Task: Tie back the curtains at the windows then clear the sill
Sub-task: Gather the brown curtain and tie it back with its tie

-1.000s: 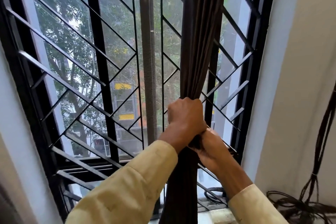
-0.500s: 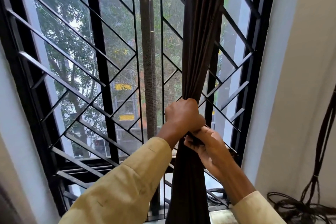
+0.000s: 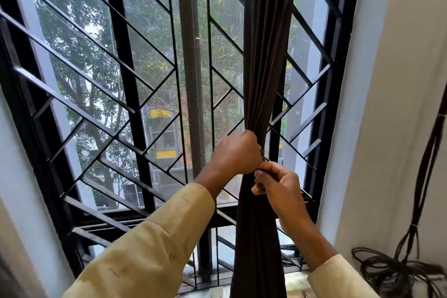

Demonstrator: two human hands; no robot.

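Left hand [image 3: 235,152]: fisted tight round the gathered brown curtain [image 3: 263,60], right of centre before the window grille [image 3: 121,84]. Right hand [image 3: 275,185]: just beneath it, touching; half a second ago it lay against the fabric, now it has drawn back, fingertips [image 3: 260,173] pinching a small fold or tie. Judgement: tying under way. Sill [image 3: 292,280]: low, near, mostly hidden, untouched.

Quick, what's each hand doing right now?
Left hand: closed in a fist around the gathered dark curtain.
Right hand: fingers pinched shut at the curtain just below; on what, cannot be told.
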